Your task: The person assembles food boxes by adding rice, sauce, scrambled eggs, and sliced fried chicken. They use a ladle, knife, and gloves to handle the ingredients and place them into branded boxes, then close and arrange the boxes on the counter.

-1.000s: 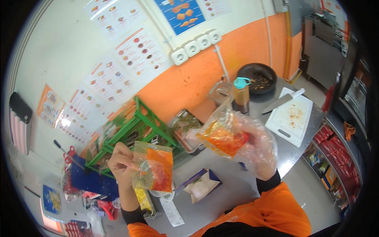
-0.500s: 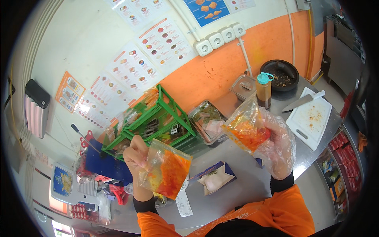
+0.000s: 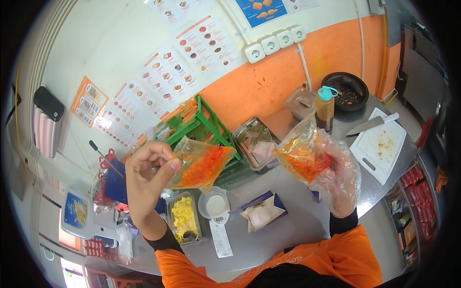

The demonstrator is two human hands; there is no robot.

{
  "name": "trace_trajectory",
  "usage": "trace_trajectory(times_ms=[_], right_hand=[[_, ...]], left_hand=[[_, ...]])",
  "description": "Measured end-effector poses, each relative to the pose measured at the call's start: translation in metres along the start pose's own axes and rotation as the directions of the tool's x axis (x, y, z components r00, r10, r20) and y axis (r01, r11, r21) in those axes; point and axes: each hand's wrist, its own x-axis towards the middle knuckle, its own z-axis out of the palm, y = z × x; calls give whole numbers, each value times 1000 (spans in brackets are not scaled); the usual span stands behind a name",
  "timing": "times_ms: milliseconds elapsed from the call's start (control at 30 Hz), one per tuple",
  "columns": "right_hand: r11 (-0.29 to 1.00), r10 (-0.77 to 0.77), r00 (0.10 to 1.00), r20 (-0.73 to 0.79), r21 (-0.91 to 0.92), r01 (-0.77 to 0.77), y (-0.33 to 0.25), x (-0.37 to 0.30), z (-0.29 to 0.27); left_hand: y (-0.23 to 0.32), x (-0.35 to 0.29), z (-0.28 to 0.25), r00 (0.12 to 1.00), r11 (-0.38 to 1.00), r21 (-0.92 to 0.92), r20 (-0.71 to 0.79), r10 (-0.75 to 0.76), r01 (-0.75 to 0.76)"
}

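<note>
My bare left hand (image 3: 150,175) pinches the corner of a clear plastic bag of orange-red sauce (image 3: 202,165), held tilted above the table in front of the green basket. My right hand (image 3: 340,177), in a loose clear plastic glove, grips a second sauce bag (image 3: 302,161) with orange-red filling at its bottom. The glove's folds partly hide those fingers. Between and below both hands, an open blue-and-white paper box (image 3: 277,217) holds a pale wrapped lump (image 3: 259,217).
Left of the box are a tub of yellow food (image 3: 184,216), a small kitchen scale (image 3: 216,204) bearing a round dish, and a receipt (image 3: 221,239). Behind stand a green basket (image 3: 201,120), metal tray (image 3: 254,163), sauce bottle (image 3: 325,113) and stone mortar (image 3: 355,103). A knife (image 3: 374,124) lies on a white board (image 3: 388,158).
My left hand has moved up and left, tipping its bag flatter, which uncovers the yellow food tub and the scale. My right hand stays nearly where it was. The view has shifted slightly.
</note>
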Motion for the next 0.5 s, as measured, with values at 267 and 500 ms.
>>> trace_trajectory(times_ms=[267,500], right_hand=[[991,-109,994,6,-78,109,3,-10,9],[952,202,962,182,196,-237,-8,-12,0]], left_hand=[[-8,5,-5,986,976,-164,104,-129,145],[-50,-64,47,951,892,438,306,-35,-109]])
